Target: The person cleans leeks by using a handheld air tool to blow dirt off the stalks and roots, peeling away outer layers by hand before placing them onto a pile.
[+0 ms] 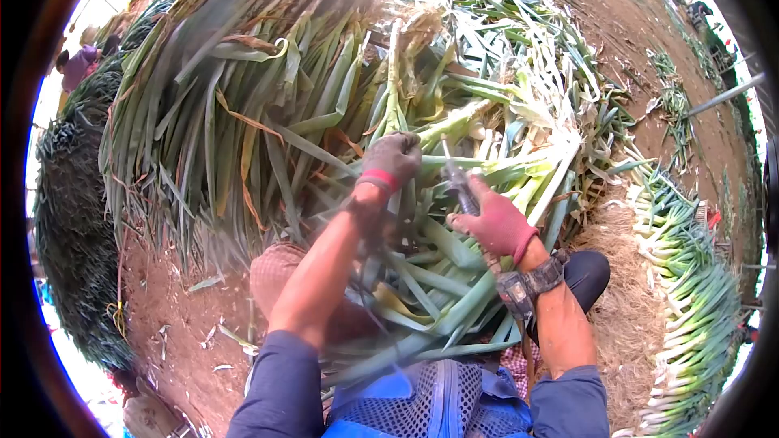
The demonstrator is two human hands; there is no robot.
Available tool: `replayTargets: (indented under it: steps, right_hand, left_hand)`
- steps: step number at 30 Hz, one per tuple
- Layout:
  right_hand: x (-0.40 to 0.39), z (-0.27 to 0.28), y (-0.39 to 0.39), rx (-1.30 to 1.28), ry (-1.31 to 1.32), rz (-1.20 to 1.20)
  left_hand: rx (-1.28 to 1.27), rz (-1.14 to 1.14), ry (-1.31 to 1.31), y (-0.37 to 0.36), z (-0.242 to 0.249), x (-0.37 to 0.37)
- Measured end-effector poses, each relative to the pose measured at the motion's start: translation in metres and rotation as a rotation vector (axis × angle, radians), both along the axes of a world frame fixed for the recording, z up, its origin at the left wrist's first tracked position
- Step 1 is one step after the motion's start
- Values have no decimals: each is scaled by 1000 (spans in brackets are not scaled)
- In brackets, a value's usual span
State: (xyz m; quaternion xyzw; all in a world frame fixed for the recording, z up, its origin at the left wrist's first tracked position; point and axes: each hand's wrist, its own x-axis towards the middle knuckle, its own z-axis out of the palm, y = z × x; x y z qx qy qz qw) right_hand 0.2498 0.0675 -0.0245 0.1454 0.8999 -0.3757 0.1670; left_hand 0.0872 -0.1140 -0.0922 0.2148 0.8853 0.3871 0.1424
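My left hand (pixel 391 159), in a dark glove with a red cuff, is closed around a leek (pixel 394 89) whose pale stalk points away from me. Its green leaves partly hide behind my wrist. My right hand (pixel 497 221), in a pinkish-red glove, grips a grey air gun (pixel 461 186) with a thin nozzle, angled up toward the leeks beside my left hand. Long green leek leaves (pixel 446 276) lie across my lap, some blurred by motion.
A large heap of untrimmed leeks (pixel 268 89) rises ahead and to the left. Stripped leaves (pixel 519 32) cover the ground in front. Cleaned leeks (pixel 682 308) lie in a row at the right, beside cut roots (pixel 613 276). A person (pixel 79 65) is at the far left.
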Motion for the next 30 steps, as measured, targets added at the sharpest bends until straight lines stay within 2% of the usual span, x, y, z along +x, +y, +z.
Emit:
replayTargets:
  steps: [1, 2, 3, 10, 18, 23, 26, 29, 30]
  right_hand:
    - [-2, 0, -6, -16, 65, 39]
    - [-8, 4, -3, -62, -122, -80]
    - [-12, -1, 0, -60, -127, -84]
    - [-24, -32, 13, 10, 40, -204]
    - [-67, -53, 70, 118, -21, -318]
    - [-86, -57, 99, 177, -73, -335]
    - [-73, -59, 98, 151, -37, -300]
    - [-31, -55, 81, -67, -25, -209]
    - [-15, -38, 65, -160, 27, -169]
  left_hand:
    - [-19, 35, 69, 4, -1, -1]
    - [-94, 13, 45, 8, -1, -5]
    - [-92, 9, 40, 13, -1, -6]
    - [-269, -51, 176, 46, -28, -27]
    - [-670, -218, 343, 67, -41, -36]
    - [-674, -240, 291, 74, -42, -42]
    - [-694, -263, 252, 76, -39, -44]
    - [-732, -269, 175, 74, -31, -40]
    - [-758, -268, 114, 73, -28, -37]
